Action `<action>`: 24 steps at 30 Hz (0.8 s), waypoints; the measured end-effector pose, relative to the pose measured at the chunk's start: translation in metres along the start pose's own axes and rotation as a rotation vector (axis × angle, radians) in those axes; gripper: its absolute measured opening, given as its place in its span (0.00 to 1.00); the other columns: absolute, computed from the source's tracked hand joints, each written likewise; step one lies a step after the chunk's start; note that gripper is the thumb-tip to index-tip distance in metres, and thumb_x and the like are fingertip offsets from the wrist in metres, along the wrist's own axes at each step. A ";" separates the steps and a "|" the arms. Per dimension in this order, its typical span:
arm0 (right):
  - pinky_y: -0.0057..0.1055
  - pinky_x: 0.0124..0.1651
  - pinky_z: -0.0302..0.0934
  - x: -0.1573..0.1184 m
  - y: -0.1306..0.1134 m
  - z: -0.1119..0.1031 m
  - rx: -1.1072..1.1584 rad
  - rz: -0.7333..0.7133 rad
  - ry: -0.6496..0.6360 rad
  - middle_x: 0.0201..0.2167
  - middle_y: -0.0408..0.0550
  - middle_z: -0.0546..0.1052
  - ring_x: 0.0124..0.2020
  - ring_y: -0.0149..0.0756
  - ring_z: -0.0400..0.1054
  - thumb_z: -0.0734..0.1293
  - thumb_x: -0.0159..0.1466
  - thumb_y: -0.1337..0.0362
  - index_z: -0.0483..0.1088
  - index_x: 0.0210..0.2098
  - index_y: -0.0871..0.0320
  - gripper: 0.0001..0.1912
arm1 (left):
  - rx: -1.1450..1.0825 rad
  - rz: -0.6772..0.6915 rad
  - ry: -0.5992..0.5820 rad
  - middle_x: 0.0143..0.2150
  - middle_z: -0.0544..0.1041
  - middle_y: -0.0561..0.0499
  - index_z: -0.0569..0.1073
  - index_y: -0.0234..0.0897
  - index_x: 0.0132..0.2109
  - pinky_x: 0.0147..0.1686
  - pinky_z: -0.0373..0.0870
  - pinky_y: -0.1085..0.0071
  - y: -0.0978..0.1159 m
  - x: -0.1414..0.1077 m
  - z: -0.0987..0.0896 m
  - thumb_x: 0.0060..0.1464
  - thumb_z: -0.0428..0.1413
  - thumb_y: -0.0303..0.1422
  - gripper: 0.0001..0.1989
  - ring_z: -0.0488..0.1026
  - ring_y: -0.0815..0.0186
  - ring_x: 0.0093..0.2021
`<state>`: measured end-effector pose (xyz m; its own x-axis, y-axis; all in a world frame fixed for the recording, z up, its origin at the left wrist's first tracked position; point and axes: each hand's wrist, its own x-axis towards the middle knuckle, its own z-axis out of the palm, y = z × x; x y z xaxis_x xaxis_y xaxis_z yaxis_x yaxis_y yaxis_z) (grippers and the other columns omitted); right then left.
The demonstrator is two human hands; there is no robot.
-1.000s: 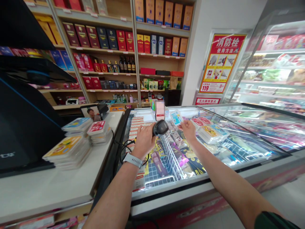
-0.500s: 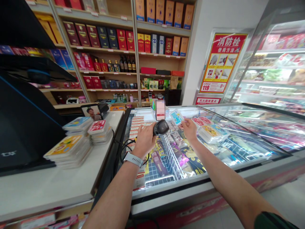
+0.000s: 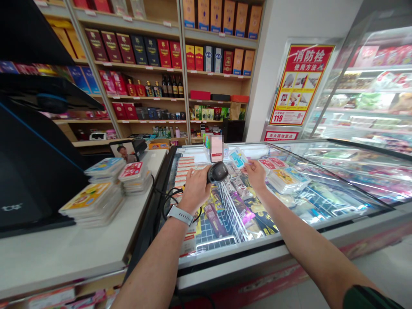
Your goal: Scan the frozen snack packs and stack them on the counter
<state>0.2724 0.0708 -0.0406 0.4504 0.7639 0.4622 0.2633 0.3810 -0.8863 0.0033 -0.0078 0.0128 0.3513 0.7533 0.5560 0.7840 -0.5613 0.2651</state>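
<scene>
My left hand (image 3: 197,189) is wrapped round a black barcode scanner (image 3: 217,172), its head turned to the right above the glass-topped freezer (image 3: 193,270). In my right hand (image 3: 255,174) I pinch the near corner of a flat packet (image 3: 238,159) with a light-blue label, tilted over the glass. A phone (image 3: 216,149) with a pink and red screen stands upright behind the scanner. Right of my right hand, flat packs with yellow and blue labels (image 3: 286,179) and red-labelled packs (image 3: 273,163) lie on the glass. The scanner's cable (image 3: 167,201) loops at the freezer's left side.
On the white counter (image 3: 93,253) at left stand stacks of packs with yellow (image 3: 92,204), red (image 3: 133,176) and blue (image 3: 105,165) labels. A black till (image 3: 32,171) is beside them. Shelves of boxes (image 3: 138,68) rise behind; a refrigerated display (image 3: 373,94) is at right.
The blue-labelled packet has shifted very slightly to the left in my right hand. My left hand and the scanner stay in the same place.
</scene>
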 end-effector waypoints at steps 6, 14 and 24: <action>0.43 0.37 0.74 0.001 0.002 0.000 0.012 -0.012 -0.022 0.27 0.46 0.78 0.30 0.43 0.77 0.69 0.56 0.45 0.69 0.45 0.58 0.27 | -0.017 0.012 0.014 0.58 0.75 0.42 0.62 0.36 0.64 0.65 0.53 0.49 -0.001 0.000 0.001 0.55 0.52 0.27 0.29 0.71 0.53 0.58; 0.43 0.38 0.74 0.000 0.000 0.001 0.021 0.004 -0.023 0.27 0.45 0.78 0.30 0.43 0.77 0.70 0.55 0.46 0.70 0.45 0.58 0.26 | 0.012 0.055 0.049 0.56 0.76 0.42 0.65 0.34 0.60 0.58 0.63 0.56 -0.004 0.001 0.003 0.55 0.51 0.27 0.25 0.71 0.53 0.54; 0.43 0.39 0.74 -0.002 -0.003 0.001 0.011 0.009 -0.032 0.28 0.46 0.78 0.31 0.43 0.77 0.69 0.54 0.43 0.69 0.44 0.57 0.28 | 0.013 0.023 0.008 0.57 0.75 0.41 0.62 0.35 0.63 0.63 0.57 0.51 -0.003 0.001 0.003 0.55 0.52 0.27 0.28 0.70 0.52 0.57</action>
<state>0.2697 0.0686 -0.0390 0.4250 0.7836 0.4532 0.2499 0.3796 -0.8907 0.0031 -0.0043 0.0099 0.3654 0.7373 0.5682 0.7821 -0.5742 0.2421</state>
